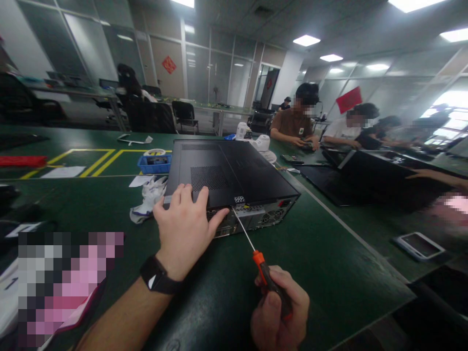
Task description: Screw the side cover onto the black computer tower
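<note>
Nearest the camera, the right hand (pixel 280 312) is closed around the dark grip of a screwdriver (pixel 260 261) with an orange collar. Its thin shaft slants up and left, and the tip meets the near edge of a black computer case (pixel 234 170), just under the lid, above the grey back panel.

The left hand (pixel 185 231), with a dark watch (pixel 157 277) at the wrist, lies open and flat. Its fingers are spread over the case's near left corner, and the thumb reaches toward the shaft.

The case lies on its side on the green tabletop (pixel 321 253), with its vented panel facing up. Just left of it sits a crumpled white glove (pixel 149 197), and behind that a small blue tray (pixel 155 165) stands beside yellow floor-style lines (pixel 102 163). To the right, well apart, lies a flat tablet (pixel 419 245). Farther off, other people (pixel 296 124) sit along the tabletop over dark equipment.
</note>
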Available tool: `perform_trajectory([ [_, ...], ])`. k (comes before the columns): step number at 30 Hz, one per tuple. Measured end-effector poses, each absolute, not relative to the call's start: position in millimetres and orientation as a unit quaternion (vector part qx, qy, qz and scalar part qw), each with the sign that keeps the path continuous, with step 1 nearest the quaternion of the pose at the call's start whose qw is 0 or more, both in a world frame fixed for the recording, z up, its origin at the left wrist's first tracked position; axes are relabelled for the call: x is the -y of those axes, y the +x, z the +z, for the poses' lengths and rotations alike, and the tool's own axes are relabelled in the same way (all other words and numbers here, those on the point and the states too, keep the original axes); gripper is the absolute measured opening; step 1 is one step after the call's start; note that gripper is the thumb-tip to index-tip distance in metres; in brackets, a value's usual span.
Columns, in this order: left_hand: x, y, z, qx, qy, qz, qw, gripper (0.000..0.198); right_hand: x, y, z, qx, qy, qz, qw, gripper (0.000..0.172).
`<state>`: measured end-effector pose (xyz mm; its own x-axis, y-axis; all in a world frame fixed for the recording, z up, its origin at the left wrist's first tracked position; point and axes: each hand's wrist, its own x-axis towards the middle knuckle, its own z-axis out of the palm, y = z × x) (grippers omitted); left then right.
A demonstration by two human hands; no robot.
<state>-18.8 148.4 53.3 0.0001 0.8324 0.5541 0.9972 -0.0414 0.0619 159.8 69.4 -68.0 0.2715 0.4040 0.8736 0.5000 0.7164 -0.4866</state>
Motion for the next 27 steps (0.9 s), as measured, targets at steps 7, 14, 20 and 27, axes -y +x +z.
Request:
perform_trajectory([
  [7, -148.7, -18.7, 52.1, 0.668, -0.683, -0.230, 0.186, 0.054, -70.4, 157.5, -64.4, 0.604, -0.365, -0.029, 0.708, 0.026],
  [14, -149.0, -18.8, 51.5, 0.668, -0.682, -0.235, 0.182, 0.055, -68.7, 160.3, -66.1, 0.615, -0.363, -0.023, 0.699, 0.029],
  [20, -149.3, -19.4, 52.8, 0.669, -0.683, -0.236, 0.174, 0.055, -67.2, 161.4, -69.0, 0.609, -0.379, -0.032, 0.696, 0.029],
  [27, -149.5, -19.6, 51.5, 0.667, -0.684, -0.241, 0.173, 0.056, -68.1, 161.0, -64.6, 0.614, -0.375, -0.050, 0.693, 0.029],
])
